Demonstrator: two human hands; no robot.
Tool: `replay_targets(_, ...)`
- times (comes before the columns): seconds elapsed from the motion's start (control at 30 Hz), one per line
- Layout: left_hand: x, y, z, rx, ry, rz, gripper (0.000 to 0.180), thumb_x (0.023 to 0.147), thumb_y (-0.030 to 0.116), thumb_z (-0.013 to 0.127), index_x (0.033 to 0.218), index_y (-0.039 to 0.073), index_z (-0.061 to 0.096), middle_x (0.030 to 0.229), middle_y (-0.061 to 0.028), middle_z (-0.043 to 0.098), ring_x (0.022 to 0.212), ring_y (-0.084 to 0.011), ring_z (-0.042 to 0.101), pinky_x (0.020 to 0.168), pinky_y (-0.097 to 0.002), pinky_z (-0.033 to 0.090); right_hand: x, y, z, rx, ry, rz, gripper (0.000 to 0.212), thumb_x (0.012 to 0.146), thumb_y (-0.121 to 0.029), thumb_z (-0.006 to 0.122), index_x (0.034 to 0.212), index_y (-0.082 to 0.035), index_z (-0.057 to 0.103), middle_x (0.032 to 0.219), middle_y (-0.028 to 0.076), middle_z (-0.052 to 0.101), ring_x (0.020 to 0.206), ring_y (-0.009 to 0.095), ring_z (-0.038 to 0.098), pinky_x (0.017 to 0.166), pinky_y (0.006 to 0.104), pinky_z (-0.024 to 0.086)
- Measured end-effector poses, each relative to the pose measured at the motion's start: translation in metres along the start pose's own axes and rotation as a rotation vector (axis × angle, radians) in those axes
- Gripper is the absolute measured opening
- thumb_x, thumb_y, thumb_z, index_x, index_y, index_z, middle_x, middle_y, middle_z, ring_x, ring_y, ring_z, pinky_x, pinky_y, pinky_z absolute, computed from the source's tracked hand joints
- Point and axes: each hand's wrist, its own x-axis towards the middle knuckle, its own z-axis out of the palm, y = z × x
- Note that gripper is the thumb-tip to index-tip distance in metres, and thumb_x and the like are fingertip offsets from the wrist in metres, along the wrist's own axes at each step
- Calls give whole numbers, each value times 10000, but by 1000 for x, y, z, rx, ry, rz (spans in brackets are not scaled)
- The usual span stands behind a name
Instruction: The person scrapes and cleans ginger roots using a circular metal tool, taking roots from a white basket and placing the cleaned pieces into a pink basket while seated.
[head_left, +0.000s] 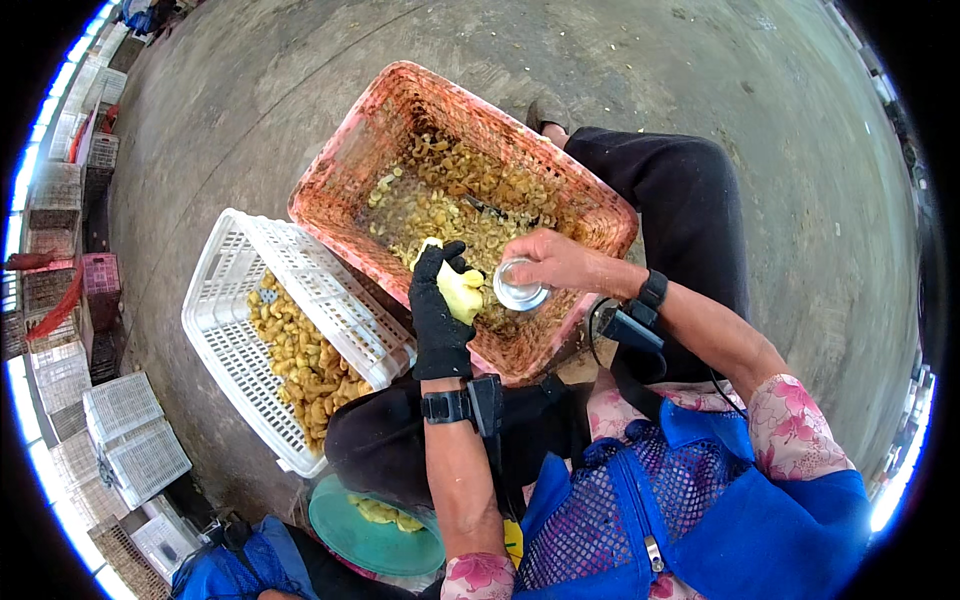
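Note:
My left hand [438, 312], in a black glove, grips a peeled, pale yellow piece of ginger [461, 290] over the near side of a red-stained pink basket [345, 150]. Just right of it, my bare right hand [545, 258] is closed on a round, shiny metal lid [521, 294]. A small gap shows between lid and ginger. Brown and yellow peelings [455, 175] cover the basket's bottom. On the left stands a white plastic basket [215, 330], partly filled with knobby, unpeeled ginger [300, 360].
Below the white basket, a green basin [335, 515] holds pale yellow pieces. Another person's blue clothing [250, 560] shows at lower left. Stacked crates [135, 430] line the left side. My dark-trousered leg [665, 190] borders the pink basket on the right, over concrete floor [260, 130].

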Motion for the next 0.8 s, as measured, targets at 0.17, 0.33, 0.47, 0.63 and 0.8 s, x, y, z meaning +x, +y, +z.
replay_targets(0.17, 3, -2, -15, -70, -3, -55, 416, 1112, 359, 730, 1270, -25, 723, 1021, -71, 733, 892, -235, 748, 770, -348, 611, 9, -33, 9, -232, 204, -225, 270, 1009, -264, 778, 1072, -7, 729, 872, 149, 705, 795, 272, 700, 728, 428, 554)
replay_targets(0.33, 5, -7, -10, -98, -112, -110, 425, 1178, 357, 568, 1329, -25, 681, 1209, -152, 762, 1119, -306, 753, 1026, -448, 600, 22, -36, 16, -400, 188, -321, 239, 951, -242, 779, 1021, -24, 711, 864, 201, 711, 798, 418, 727, 723, 516, 556)
replay_targets(0.47, 5, -14, -8, -112, -147, -144, 377, 1174, 338, 567, 1292, -1, 681, 1197, -142, 758, 1111, -294, 741, 1027, -448, 588, 26, -38, 14, -569, 171, -341, 217, 901, -237, 782, 960, -44, 700, 809, 218, 703, 805, 476, 723, 709, 577, 545)
replay_targets(0.63, 15, -23, -30, -90, -11, -111, 245, 1131, 292, 645, 1170, 57, 700, 1073, -74, 735, 977, -229, 710, 901, -398, 563, 36, -32, 20, -743, 174, -431, 171, 862, -201, 770, 952, -79, 691, 750, 211, 696, 774, 476, 729, 670, 608, 535)
replay_targets(0.8, 35, -39, -60, -48, 172, -12, 137, 1087, 246, 723, 1049, 115, 720, 949, -7, 712, 842, -164, 678, 776, -349, 538, 31, -28, 42, -920, 213, -385, 188, 858, -149, 772, 949, -80, 622, 677, 191, 654, 666, 471, 697, 591, 593, 514)
